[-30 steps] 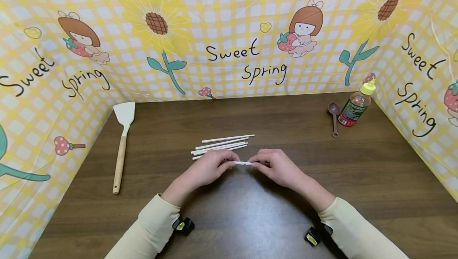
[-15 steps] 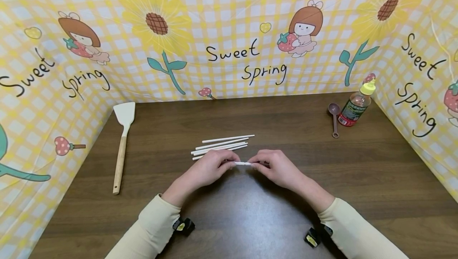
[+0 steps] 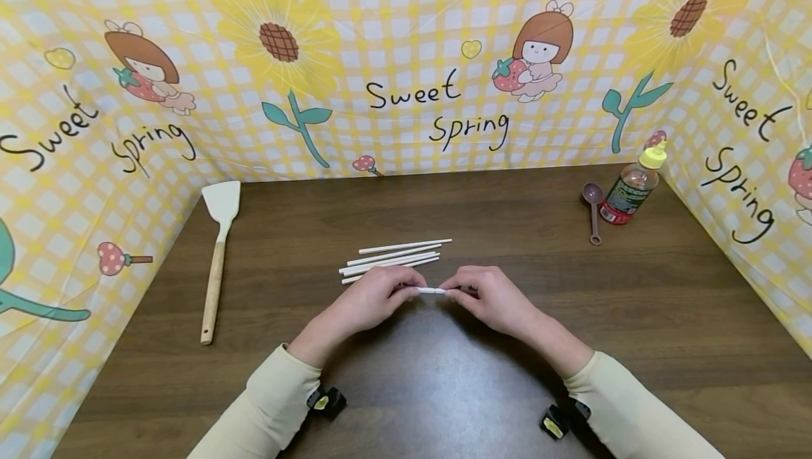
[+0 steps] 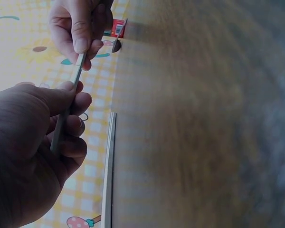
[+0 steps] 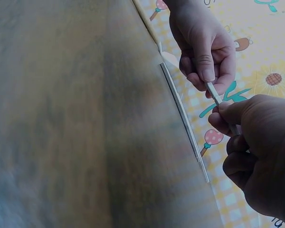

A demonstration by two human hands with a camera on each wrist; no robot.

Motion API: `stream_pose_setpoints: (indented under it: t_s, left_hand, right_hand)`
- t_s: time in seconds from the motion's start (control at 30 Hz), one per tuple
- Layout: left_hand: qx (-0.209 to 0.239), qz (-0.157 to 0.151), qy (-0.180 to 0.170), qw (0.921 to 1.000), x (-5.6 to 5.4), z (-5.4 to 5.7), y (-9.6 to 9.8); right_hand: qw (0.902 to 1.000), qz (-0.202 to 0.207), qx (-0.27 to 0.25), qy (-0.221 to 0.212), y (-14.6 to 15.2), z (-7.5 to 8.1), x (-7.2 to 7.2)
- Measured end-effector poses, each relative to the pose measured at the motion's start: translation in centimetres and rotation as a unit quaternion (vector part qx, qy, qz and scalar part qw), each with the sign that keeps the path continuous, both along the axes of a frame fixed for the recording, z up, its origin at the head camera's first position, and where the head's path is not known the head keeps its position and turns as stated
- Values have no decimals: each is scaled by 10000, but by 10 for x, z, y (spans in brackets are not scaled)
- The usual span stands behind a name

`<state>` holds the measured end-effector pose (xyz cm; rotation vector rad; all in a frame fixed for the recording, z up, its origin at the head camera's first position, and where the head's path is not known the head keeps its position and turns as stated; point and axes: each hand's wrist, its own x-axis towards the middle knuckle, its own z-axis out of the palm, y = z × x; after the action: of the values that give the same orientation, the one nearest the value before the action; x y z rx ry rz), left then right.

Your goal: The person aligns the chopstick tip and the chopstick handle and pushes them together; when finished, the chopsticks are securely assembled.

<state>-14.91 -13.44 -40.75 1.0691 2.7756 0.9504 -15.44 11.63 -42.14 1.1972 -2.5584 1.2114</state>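
Note:
Both hands meet over the middle of the table, fingertips a short gap apart. My left hand (image 3: 376, 295) pinches a thin white stick (image 3: 425, 290) between thumb and fingers; in the left wrist view its lower part runs along the curled fingers. At the other end my right hand (image 3: 493, 297) pinches the stick in the same way. A small notch or seam shows in the stick between the hands, seen in the left wrist view on the stick (image 4: 78, 72). Several similar white sticks (image 3: 394, 254) lie loosely side by side just behind the left hand, which partly covers them.
On the left lies a white spatula (image 3: 218, 233) with a wooden handle. A brown measuring spoon (image 3: 593, 212) and a clear bottle (image 3: 628, 194) with a yellow nozzle are at the back right. A patterned yellow cloth (image 3: 406, 36) borders the wooden table (image 3: 431, 388) at the back and sides.

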Motion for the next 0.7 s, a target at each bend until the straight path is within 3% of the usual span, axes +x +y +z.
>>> stream_pose_setpoints:
  t_s: [0.7]
  left_hand:
    - [-90, 90, 86, 9999, 2, 1, 3]
  right_hand:
    - [10000, -43, -11, 29, 0, -1, 0]
